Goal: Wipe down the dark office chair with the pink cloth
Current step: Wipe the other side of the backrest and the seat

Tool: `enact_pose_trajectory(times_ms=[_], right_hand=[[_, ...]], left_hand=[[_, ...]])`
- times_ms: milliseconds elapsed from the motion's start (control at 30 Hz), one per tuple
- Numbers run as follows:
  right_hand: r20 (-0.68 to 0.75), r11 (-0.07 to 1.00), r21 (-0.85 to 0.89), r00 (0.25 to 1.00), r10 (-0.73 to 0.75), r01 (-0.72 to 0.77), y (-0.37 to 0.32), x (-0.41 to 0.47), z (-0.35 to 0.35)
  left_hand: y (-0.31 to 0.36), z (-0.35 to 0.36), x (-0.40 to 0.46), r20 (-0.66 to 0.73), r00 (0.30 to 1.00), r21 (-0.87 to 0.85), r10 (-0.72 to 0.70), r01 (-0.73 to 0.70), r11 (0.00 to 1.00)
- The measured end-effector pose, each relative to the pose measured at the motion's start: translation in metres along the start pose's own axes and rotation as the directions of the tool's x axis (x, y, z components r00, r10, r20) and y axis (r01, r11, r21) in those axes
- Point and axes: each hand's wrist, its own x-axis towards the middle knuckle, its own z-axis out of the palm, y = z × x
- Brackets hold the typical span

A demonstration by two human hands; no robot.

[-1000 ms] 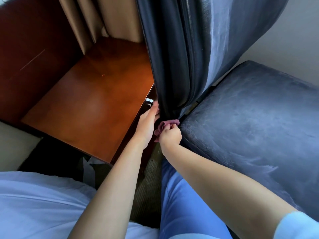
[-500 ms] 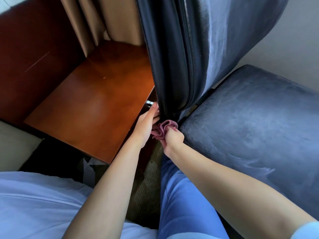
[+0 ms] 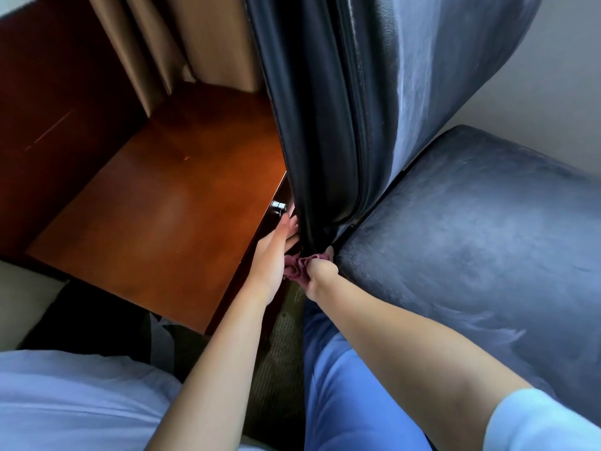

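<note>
The dark office chair fills the right half of the view: its tall backrest rises in the middle and its blue-grey seat spreads to the right. My right hand grips the bunched pink cloth and presses it against the bottom edge of the backrest, where backrest and seat meet. My left hand lies beside it on the left. Its straight fingers reach up against the side of the backrest base, and its fingertips are hidden behind the chair edge.
A brown wooden side table stands tight against the chair's left side, with a metal knob at its edge. Beige curtains hang behind it. Carpet shows between table and my blue-clad leg. A pale wall is behind the chair.
My right hand with the cloth has worked slightly down and left along the backrest's bottom edge. My left hand stays in place against the chair.
</note>
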Motion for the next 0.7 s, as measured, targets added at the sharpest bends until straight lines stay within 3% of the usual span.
enact_pose_trajectory(times_ms=[67, 133, 267, 400, 500, 567, 700], right_hand=[[0.047, 0.996, 0.082, 0.998, 0.029, -0.033, 0.001, 0.0, 0.001], [0.007, 0.976, 0.211, 0.999, 0.054, -0.054, -0.001, -0.003, 0.007], [0.006, 0.969, 0.247, 1.0, 0.019, -0.02, -0.005, -0.016, 0.01], [0.083, 0.966, 0.239, 0.99, -0.118, 0.095, -0.006, -0.041, -0.008], [0.11, 0.977, 0.165, 0.982, -0.15, 0.131, -0.011, -0.057, -0.028], [0.053, 0.983, 0.095, 0.986, -0.16, 0.155, -0.021, -0.065, -0.043], [0.069, 0.972, 0.048, 0.97, -0.234, 0.231, -0.029, -0.083, -0.065]], left_hand=[[0.002, 0.0, -0.001, 0.003, 1.0, 0.013, -0.001, 0.001, 1.0], [0.004, 0.0, -0.002, 0.004, 1.0, 0.031, 0.003, -0.003, 1.0], [0.008, 0.002, -0.007, 0.021, 1.0, 0.036, -0.014, 0.013, 0.999], [0.012, 0.004, -0.018, -0.01, 1.0, -0.008, -0.021, 0.021, 1.0], [0.005, 0.005, -0.028, -0.185, 0.974, -0.089, -0.13, 0.115, 0.989], [-0.002, 0.01, -0.038, -0.257, 0.952, -0.1, -0.168, 0.147, 0.984], [-0.005, 0.031, -0.067, -0.262, 0.954, -0.091, -0.146, 0.127, 0.988]])
